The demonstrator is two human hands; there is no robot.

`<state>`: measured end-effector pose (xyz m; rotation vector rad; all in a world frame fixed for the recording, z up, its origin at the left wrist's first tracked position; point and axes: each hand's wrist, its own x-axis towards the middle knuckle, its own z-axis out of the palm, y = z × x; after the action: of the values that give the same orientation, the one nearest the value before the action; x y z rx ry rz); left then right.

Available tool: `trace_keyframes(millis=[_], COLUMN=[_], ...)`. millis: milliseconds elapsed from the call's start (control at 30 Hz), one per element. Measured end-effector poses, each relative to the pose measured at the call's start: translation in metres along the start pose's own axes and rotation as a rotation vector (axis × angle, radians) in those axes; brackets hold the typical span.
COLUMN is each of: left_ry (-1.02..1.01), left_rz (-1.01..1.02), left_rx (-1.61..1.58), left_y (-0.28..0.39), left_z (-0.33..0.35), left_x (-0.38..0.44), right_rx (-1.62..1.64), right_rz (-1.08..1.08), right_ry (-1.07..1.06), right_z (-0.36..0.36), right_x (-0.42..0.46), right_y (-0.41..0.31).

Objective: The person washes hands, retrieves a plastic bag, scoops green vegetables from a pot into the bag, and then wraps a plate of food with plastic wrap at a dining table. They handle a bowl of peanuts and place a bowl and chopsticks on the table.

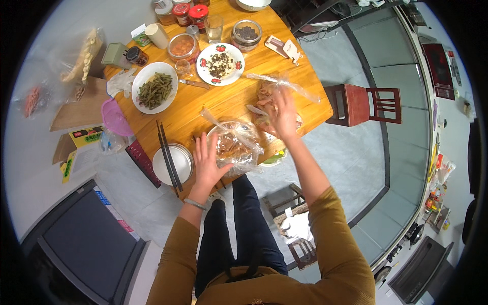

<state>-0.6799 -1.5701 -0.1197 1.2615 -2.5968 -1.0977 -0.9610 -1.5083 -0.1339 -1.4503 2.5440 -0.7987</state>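
Note:
My left hand (pixel 207 164) is spread at the near left of a tied clear plastic bag (pixel 236 146) of brownish food. That bag sits on a round dish whose pale rim shows at its far left. My right hand (pixel 284 114), slightly blurred, lies over a second tied clear bag (pixel 265 97) of reddish-brown food near the table's right edge. The hand covers part of this bag, and its grip is unclear. Left of my left hand stands a stack of white plates (pixel 173 166) with a pair of dark chopsticks (pixel 167 152) across it.
Across the wooden table (pixel 183 120) are a bowl of green beans (pixel 155 87), a patterned plate with dark food bits (pixel 220 64), a knife (pixel 195 83), a drinking glass (pixel 214 29) and several jars. A red chair (pixel 356 105) stands right; a wooden chair (pixel 301 259) is below right.

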Motion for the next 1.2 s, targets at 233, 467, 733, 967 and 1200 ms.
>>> trace_keyframes(millis=[233,467,733,967,1200], left_ry=[-0.188,0.066,0.142,-0.12,-0.122], left_rz=[0.2,0.121,0.273,0.102,0.015], left_rx=[0.045,-0.177,-0.235,0.101,0.018], left_y=[-0.015,-0.013,0.001,-0.007,0.005], left_z=[0.007,-0.013,-0.007,0.032,0.031], left_x=[0.007,-0.002,-0.024,-0.014,-0.012], right_rx=[-0.277,0.429,0.244,0.791,-0.296], right_rz=[0.027,0.107,-0.035,0.367,0.197], right_ry=[-0.122,-0.064,-0.198,-0.343,-0.101], right_z=[0.008,-0.076,0.01,0.002,0.021], right_x=[0.064,0.026,-0.075,-0.085,-0.052], right_y=[0.065,-0.028,-0.106,-0.058,0.039])
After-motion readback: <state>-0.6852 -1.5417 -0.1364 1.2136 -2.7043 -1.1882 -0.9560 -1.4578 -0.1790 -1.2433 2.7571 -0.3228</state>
